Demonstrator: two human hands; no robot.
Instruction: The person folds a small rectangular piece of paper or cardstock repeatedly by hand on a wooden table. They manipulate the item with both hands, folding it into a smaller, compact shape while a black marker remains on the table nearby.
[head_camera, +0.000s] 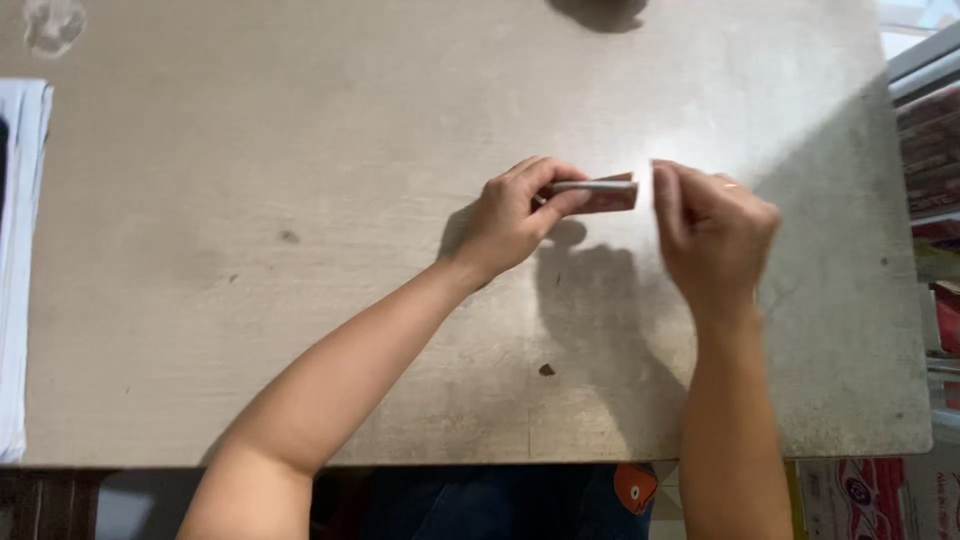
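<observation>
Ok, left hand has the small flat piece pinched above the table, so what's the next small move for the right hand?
Probably close the right hand onto the free end of the small flat piece. The left hand pinches only its near end, and the right fingertips sit just beside the other end, seemingly not yet gripping it.

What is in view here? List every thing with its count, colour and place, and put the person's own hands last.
table: one, grey-beige, scuffed, fills the view
small flat piece: one, reddish-brown with a pale edge, above table centre, pinched at its left end
stack of paper: one, white, left table edge
printed cartons: a few, red and white, beyond the right table edge
dark spots: a few, on the tabletop
left hand: one, grips the piece
right hand: one, at the piece's right end, contact unclear
</observation>
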